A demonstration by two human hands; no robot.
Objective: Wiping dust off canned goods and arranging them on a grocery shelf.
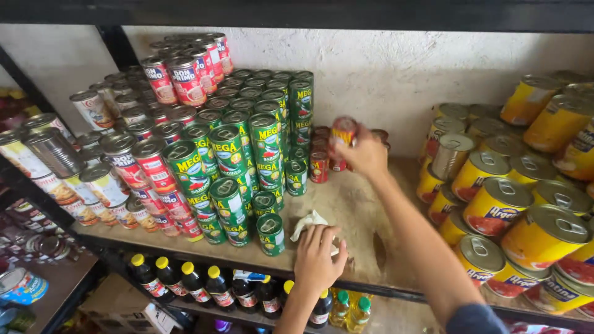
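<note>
Two hands at work on a wooden shelf [365,204]. Right hand [365,154] reaches to the back of the shelf, fingers clamped around a small red can [342,132], held upright just above a cluster of small red cans [320,162] that stand against the white wall [396,68]. Left hand [318,260] lies palm down near the shelf's front edge, fingers together, pressing on a crumpled white cloth [307,224]; cloth sticks out from under the fingers on the side toward the green cans. Bare dusty patch of shelf lies between the two hands.

Green cans [232,167] stand just left of the cloth, stacked in rows running from the shelf's front edge back to the wall; the nearest single green can [270,234] is just beside the cloth, not clearly touching it. Left of the green cans, red-and-white cans [148,164], more of them piled higher at the back [185,77]. Farther left, silver-topped cans with pale labels [55,161] at the shelf's left end.

Right of the bare patch, yellow cans with pull-tab lids [501,201], many lying tilted, stacked in a heap to the shelf's right end. Below the shelf's front edge, a lower shelf with dark bottles with yellow caps [185,284] and, right of them, clear oil bottles with green caps [349,309]. Cardboard box [124,306] below the dark bottles.
</note>
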